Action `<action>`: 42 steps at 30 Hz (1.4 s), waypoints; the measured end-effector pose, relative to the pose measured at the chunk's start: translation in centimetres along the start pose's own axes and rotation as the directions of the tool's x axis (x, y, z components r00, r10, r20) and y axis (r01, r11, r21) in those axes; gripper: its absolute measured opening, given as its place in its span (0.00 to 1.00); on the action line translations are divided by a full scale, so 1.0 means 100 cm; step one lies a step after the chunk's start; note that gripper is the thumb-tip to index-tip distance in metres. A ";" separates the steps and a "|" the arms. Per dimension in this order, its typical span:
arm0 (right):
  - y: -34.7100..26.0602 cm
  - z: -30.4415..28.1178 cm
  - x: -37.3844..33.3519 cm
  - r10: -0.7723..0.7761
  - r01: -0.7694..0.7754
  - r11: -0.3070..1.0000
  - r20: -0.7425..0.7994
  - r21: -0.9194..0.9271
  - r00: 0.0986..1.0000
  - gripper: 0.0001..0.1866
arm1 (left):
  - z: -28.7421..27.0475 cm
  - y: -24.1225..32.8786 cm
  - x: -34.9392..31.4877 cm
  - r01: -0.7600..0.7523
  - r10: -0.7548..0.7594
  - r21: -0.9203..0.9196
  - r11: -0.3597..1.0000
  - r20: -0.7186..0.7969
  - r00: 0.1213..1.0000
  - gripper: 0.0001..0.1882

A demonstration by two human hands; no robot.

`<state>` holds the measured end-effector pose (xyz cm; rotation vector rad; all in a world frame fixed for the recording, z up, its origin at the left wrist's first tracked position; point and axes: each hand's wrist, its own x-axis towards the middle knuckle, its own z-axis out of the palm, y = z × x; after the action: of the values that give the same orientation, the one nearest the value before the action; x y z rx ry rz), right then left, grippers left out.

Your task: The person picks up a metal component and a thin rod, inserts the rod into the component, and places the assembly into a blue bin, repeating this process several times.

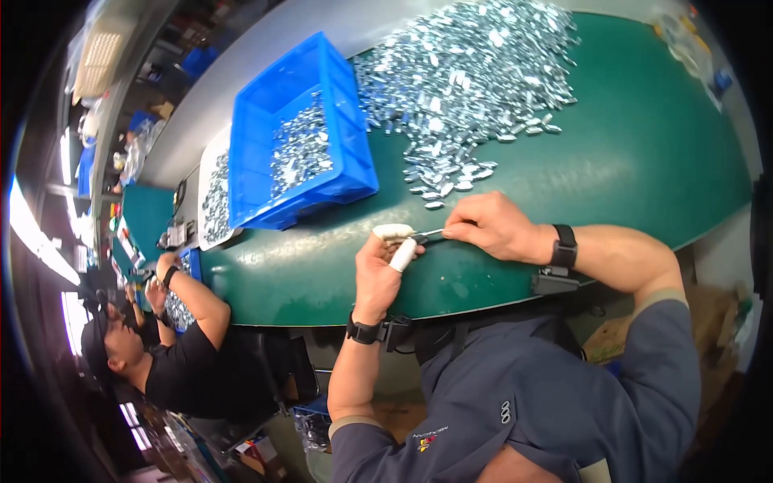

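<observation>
My left hand (382, 267), with white covers on its thumb and a finger, pinches a small dark metal piece (419, 239) above the green tabletop. From the right, my right hand (495, 229) grips a thin metal rod (433, 233) between thumb and fingers. The rod's far end meets the piece at my left fingertips; whether it goes inside is too small to tell. Just beyond my hands spreads a large pile of small shiny metal parts (475, 72), its loose near tip close to my right fingers.
A blue bin (352, 173) holding similar parts stands at the left, beside a white tray (211, 197) of parts. Farther left sits a co-worker in black (189, 362), hands at another blue bin (188, 266). The green table (644, 161) has a curved near edge.
</observation>
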<state>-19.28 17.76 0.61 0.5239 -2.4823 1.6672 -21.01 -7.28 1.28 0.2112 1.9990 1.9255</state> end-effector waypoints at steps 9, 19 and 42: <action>0.005 -0.002 0.001 -0.016 0.015 1.000 0.030 0.011 0.999 0.16 | 0.003 0.003 0.000 -0.032 0.033 0.022 0.999 -0.038 0.999 0.12; 0.003 -0.002 0.001 0.026 -0.037 0.990 0.077 0.137 0.997 0.20 | 0.017 0.002 -0.003 -0.001 0.000 0.028 1.000 0.040 0.999 0.10; 0.006 -0.002 -0.001 -0.034 0.029 0.993 0.051 0.111 0.998 0.19 | 0.015 0.056 0.068 -0.572 0.441 0.803 0.168 0.458 0.772 0.18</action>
<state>-19.35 18.12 0.14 0.6233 -2.4140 1.8095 -27.49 -3.15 5.80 1.4364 2.9327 0.6096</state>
